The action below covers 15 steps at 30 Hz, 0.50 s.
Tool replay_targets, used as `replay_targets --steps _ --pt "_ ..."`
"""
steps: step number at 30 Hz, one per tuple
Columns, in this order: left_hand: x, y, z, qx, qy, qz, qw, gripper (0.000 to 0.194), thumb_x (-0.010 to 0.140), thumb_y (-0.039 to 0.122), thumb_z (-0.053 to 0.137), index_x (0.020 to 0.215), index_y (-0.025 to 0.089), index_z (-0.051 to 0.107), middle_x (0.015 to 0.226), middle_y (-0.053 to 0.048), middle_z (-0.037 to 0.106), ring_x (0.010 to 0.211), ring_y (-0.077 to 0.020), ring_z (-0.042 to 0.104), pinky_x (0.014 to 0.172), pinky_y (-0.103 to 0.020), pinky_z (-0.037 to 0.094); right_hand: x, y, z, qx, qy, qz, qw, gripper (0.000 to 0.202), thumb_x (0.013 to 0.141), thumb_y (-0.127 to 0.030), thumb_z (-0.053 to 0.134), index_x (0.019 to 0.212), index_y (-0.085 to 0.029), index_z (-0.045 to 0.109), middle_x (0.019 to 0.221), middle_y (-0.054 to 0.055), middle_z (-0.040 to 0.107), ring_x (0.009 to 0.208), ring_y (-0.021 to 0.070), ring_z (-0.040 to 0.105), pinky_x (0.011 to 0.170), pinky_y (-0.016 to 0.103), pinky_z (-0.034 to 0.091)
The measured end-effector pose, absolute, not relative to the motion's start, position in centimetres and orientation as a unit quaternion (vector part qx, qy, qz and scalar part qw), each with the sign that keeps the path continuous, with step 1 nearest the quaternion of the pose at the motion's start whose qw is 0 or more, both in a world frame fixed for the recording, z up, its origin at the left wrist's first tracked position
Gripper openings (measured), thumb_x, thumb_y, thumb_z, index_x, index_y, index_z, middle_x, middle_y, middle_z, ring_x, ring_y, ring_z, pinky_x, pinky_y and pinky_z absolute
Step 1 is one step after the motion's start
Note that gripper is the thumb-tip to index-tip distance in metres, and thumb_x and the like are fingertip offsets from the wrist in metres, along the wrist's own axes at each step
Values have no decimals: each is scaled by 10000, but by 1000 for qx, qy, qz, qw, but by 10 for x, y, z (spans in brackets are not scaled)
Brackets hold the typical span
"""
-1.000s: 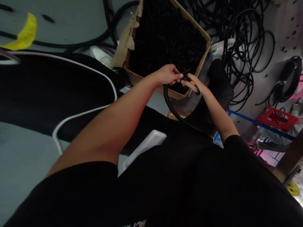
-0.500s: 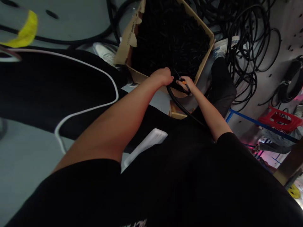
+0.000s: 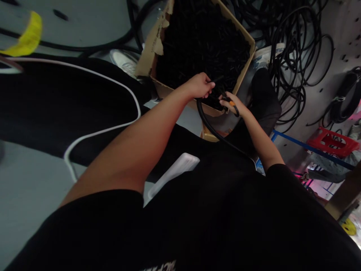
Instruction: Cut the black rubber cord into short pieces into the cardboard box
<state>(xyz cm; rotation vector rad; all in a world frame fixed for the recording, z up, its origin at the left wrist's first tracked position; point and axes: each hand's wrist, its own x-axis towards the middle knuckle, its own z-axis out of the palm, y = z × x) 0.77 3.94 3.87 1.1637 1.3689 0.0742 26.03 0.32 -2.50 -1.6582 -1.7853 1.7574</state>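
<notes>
My left hand (image 3: 202, 86) is closed on a black hose (image 3: 207, 122) over the near side of a cardboard box (image 3: 239, 28). A short end of the hose sticks out past my fingers, and the rest loops back toward my lap. Just to the right, my right hand (image 3: 232, 103) grips scissors (image 3: 231, 103) with black and orange handles. Their dark blades point toward the hose end and are hard to make out against the box's contents. Many short black tube pieces (image 3: 203, 41) fill the box.
Tangled black hoses (image 3: 293, 56) lie on the floor at the upper right, beside my shoe (image 3: 267, 52). A red stool (image 3: 334, 142) stands behind a blue bar (image 3: 310, 146). A white cable (image 3: 104, 131) crosses my leg at left. A yellow strip (image 3: 29, 35) shows upper left.
My right hand has drawn back right and down with the scissors, away from the hose. My left hand has shifted slightly right and turned, showing the hose end.
</notes>
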Motion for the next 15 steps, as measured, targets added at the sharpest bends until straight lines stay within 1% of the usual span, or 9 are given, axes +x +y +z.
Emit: replay_targets --steps 2,4,5,8,10,12,15 --pt "10 39 43 519 565 44 640 393 1167 497 836 1434 208 843 1003 -133 868 1014 -345 896 975 -484 719 262 11 -13 -557 -619 550 69 551 1020 -778 925 1068 -284 685 1002 46 741 1059 288 734 1071 469 686" --pt "12 39 45 528 550 44 646 358 1158 460 834 1424 221 833 1030 -123 855 1008 -331 886 946 -471 707 259 18 -4 -560 -637 525 66 551 1045 -774 922 1052 -277 684 1026 52 736 1070 282 723 1102 466 671" --pt "12 39 45 530 548 42 646 352 1157 438 829 1437 224 821 1051 -121 854 1015 -328 885 941 -467 701 257 21 -2 -560 -642 519 61 564 1052 -784 917 1051 -273 678 1028 51 728 1056 275 716 1088 455 663" --pt "12 39 44 528 558 34 640 377 1153 391 826 1483 214 789 1102 -129 864 1036 -326 877 961 -469 689 251 24 -1 -567 -634 524 48 564 1079 -782 888 1054 -276 639 982 25 685 988 253 692 981 408 630" --pt "12 39 43 522 568 30 636 411 1149 385 834 1517 209 784 1111 -130 869 1051 -329 878 987 -474 689 248 24 -4 -576 -630 519 46 525 1086 -718 891 1017 -283 606 942 8 660 971 248 669 949 397 604" --pt "12 39 42 515 579 27 632 457 1136 391 845 1554 214 794 1107 -126 874 1072 -335 887 1012 -478 697 245 23 -11 -586 -638 497 46 489 1067 -627 914 958 -285 582 909 -2 637 980 251 647 963 403 591" --pt "10 39 37 515 583 8 628 495 1083 401 871 1546 228 855 1084 -126 889 1124 -360 907 1055 -484 710 241 22 -30 -603 -637 480 34 474 1028 -543 935 882 -289 562 842 -19 582 947 244 618 950 397 579"
